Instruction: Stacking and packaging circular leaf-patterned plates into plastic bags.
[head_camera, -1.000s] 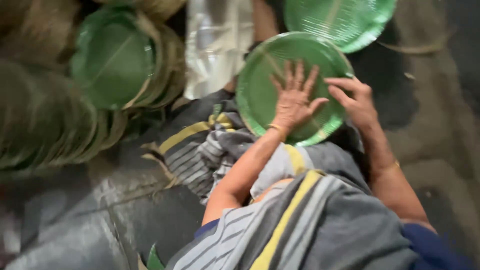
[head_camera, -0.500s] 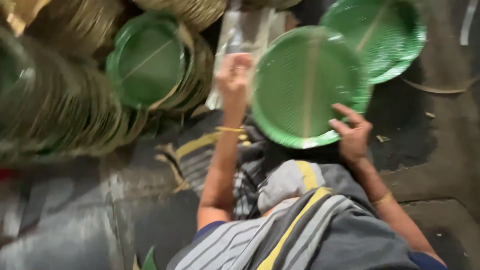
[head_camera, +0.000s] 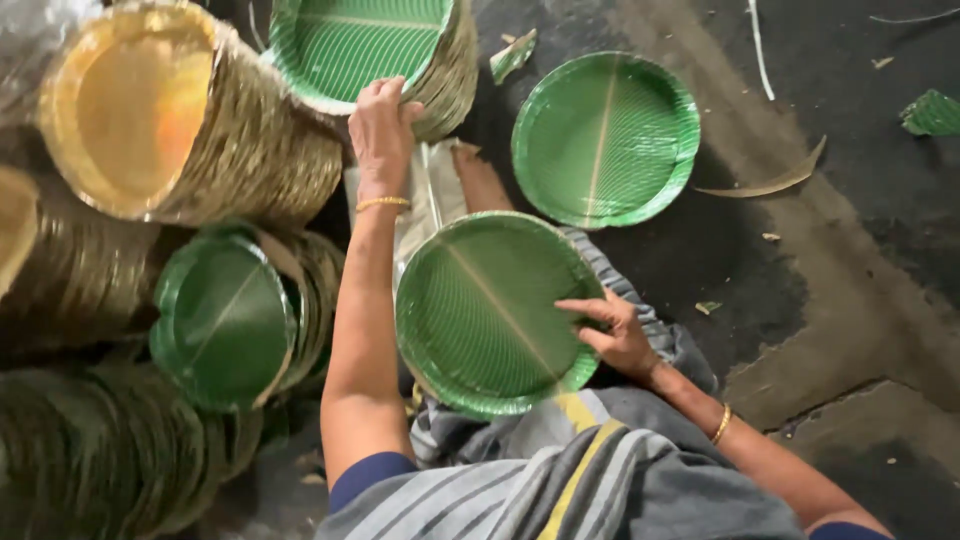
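The left hand gripped the rim of one tilted stack of round green leaf-print paper plates. The right hand lay open, fingers flat on one such plate in the lap. A third single plate lay on the dark floor; two golden plate stacks and one more green stack stood left.

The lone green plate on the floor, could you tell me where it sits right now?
In the head view the lone green plate lies flat on the dark floor, upper centre-right, just beyond the lap plate under the right hand.
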